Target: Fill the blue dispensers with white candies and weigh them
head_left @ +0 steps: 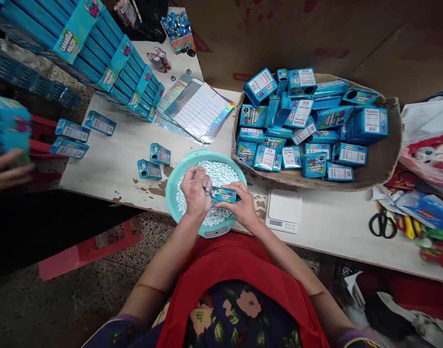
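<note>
Over a mint-green basin (pixel 171 212) of small pale candies (pixel 221 169), my right hand (pixel 243 203) grips a small blue candy box (pixel 227 195) between thumb and fingers. The box lies tilted, its open end turned toward my left hand (pixel 197 191). That left hand is closed in a fist close to the opening; whatever its fingers hold is hidden. Two similar blue boxes, one a standing box (pixel 160 154) and the other a nearer box (pixel 149 169), rest on the table left of the basin.
A cardboard carton (pixel 366 181) full of blue boxes stands at right, beyond a white scale (pixel 284 210). Scissors (pixel 383 223) lie further right. Stacked box packs (pixel 109 72) and shiny sheets (pixel 196 108) occupy the back left. Another person's hand (pixel 7 169) holds a blue pack (pixel 9 128).
</note>
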`<state>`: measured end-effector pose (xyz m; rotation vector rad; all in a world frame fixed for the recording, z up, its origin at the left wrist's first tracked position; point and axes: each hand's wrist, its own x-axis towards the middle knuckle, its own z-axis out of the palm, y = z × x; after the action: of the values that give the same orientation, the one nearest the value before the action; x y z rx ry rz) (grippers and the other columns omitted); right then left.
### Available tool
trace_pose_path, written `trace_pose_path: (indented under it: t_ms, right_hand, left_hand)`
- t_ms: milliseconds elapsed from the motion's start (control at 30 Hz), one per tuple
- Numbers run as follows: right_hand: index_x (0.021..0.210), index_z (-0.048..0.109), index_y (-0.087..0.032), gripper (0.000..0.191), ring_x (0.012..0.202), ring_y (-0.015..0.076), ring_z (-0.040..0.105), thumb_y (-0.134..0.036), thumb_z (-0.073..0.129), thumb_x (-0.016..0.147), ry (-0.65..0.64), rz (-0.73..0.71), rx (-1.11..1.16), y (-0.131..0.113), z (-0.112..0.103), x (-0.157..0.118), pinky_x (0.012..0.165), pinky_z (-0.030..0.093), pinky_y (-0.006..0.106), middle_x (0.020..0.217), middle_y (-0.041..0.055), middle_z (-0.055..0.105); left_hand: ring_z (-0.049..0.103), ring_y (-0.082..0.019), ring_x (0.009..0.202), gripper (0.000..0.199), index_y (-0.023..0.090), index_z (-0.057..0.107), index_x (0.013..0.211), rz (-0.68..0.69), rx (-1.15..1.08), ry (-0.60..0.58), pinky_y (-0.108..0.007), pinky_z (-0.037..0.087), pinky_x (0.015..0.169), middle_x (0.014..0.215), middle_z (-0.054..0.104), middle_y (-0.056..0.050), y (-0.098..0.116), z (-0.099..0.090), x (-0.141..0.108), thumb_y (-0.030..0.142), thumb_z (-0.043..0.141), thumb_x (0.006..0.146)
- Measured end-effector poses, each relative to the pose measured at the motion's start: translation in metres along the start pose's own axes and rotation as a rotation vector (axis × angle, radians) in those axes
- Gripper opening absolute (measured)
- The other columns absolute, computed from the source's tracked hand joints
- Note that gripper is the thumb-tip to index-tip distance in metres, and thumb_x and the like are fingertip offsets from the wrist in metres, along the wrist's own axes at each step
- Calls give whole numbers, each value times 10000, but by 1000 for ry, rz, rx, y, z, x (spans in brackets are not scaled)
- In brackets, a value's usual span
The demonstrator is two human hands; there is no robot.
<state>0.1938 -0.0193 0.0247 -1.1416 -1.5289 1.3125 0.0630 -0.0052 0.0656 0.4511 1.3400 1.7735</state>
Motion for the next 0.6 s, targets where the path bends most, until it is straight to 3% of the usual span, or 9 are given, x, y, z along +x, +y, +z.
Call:
trace_pose_path:
  t_ms: [100, 167, 233, 300, 400, 500, 600]
  right_hand:
    - [989, 713, -292, 457, 952, 197, 586, -406, 863, 573, 20, 2, 24, -6, -15, -5, 863, 492, 354, 963, 20, 585]
    - [981, 718, -299, 456, 949, 196, 587, -396, 871, 563, 36, 3, 25, -7, -26, -8, 859, 497, 355, 961, 19, 590]
    - [967, 721, -297, 448, 933, 194, 593, -405, 871, 559, 61, 11, 24, -6, -37, -12, 842, 505, 351, 948, 19, 591]
    - [969, 715, -287, 455, 937, 201, 601, -422, 866, 561, 96, 17, 19, -3, -52, -20, 835, 510, 353, 953, 24, 600]
    - [978, 689, -258, 451, 938, 209, 616, -417, 853, 588, 198, 40, -18, 6, -83, -38, 810, 517, 346, 967, 35, 621]
    - [981, 657, -223, 411, 922, 200, 621, -379, 824, 639, 362, 105, -102, 26, -120, -57, 798, 517, 341, 982, 39, 619]
    - [958, 636, -197, 390, 903, 194, 615, -377, 802, 655, 492, 150, -185, 57, -148, -69, 809, 512, 352, 945, 30, 600]
  left_hand:
    - [374, -70, 425, 308, 215, 473, 732, 37, 171, 20, -187, 302, 396, 533, 381, 66, -6, -21, 14, 471, 627, 806]
    - [538, -125, 579, 281, 219, 540, 784, 61, 501, -38, -224, 415, 496, 646, 538, 10, -21, -44, 27, 495, 569, 825]
    - [615, -220, 892, 276, 214, 609, 864, 87, 920, -197, -313, 493, 737, 901, 653, -61, -43, -64, 38, 481, 567, 808]
    - [549, -278, 1111, 321, 202, 621, 1002, 143, 1195, -329, -405, 417, 958, 1111, 637, -102, -67, -76, 44, 455, 510, 839]
    - [489, -297, 1188, 389, 182, 587, 1121, 194, 1388, -382, -464, 308, 1057, 1186, 592, -136, -97, -74, 44, 447, 435, 880]
    - [509, -313, 1135, 430, 173, 571, 1128, 144, 1481, -336, -454, 373, 984, 1145, 575, -155, -111, -60, 39, 494, 452, 867]
    - [559, -299, 1036, 385, 191, 565, 1075, 114, 1486, -393, -396, 439, 847, 1099, 592, -136, -114, -53, 35, 487, 407, 886]
